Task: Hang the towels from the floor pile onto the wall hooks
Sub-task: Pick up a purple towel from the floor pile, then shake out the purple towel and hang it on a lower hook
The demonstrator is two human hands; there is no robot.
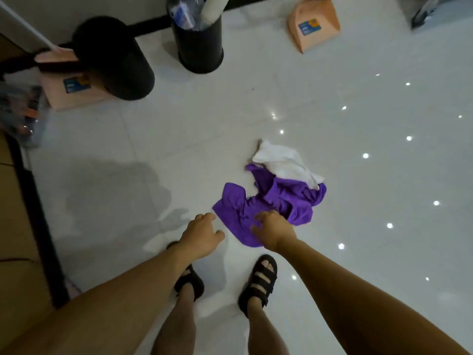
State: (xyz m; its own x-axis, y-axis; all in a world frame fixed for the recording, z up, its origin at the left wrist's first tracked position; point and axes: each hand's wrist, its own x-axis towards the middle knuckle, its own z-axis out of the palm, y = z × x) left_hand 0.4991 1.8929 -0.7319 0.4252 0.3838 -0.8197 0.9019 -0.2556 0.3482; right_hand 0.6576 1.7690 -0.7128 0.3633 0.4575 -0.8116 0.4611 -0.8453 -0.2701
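A crumpled purple towel (276, 203) lies on the glossy white tile floor, with a white towel (281, 162) heaped on its far edge. Both of my arms reach down toward the pile. My right hand (273, 230) hovers over the near edge of the purple towel, fingers loosely curled and holding nothing. My left hand (202, 233) hangs just left of the purple towel's near corner, fingers relaxed, empty. No wall hooks are in view.
My feet in black sandals (259, 280) stand just behind the pile. Two black bins (199, 44) stand at the back, one stuffed with plastic bottles. Peach dustpans (313, 26) rest by the bins and at the left. A dark baseboard (33, 208) runs along the left.
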